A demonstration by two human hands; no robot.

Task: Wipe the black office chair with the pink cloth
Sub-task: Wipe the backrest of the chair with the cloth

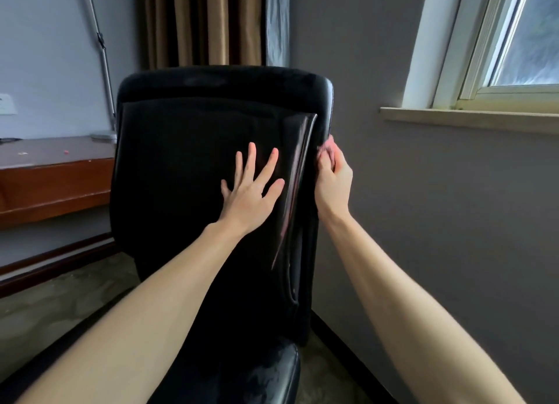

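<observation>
Black office chair (193, 192) fills centre of view, backrest upright and facing the wearer, glossy seat edge at bottom of frame. Left hand (251, 192) lies flat on the backrest front, right of its middle, palm down and fingers (252, 158) spread wide; its grip is open, holding nothing, just pressed against the upholstery. Right hand (332, 180) is at the backrest's right side edge, about mid-height, fingers curled in a closed grip around the pink cloth (328, 145). Only a small bunched bit of the cloth shows, above the knuckles and touching the chair's edge where the side panel curves round; the rest is hidden in the fist. Both forearms are bare and reach in from the lower corners of the frame. A bright streak of window light runs down the shiny right margin of the backrest, between the two hands. To the left, behind the chair, a wooden counter (51, 173) stands against the pale wall, with the round base of a metal lamp (104, 136) on it and its thin arm rising up the wall. Brown curtain (199, 22) hangs behind the chair top. Window (514, 40) with a pale sill is upper right, set in a grey wall. Floor looks dull, mottled, with dark skirting along the wall.
</observation>
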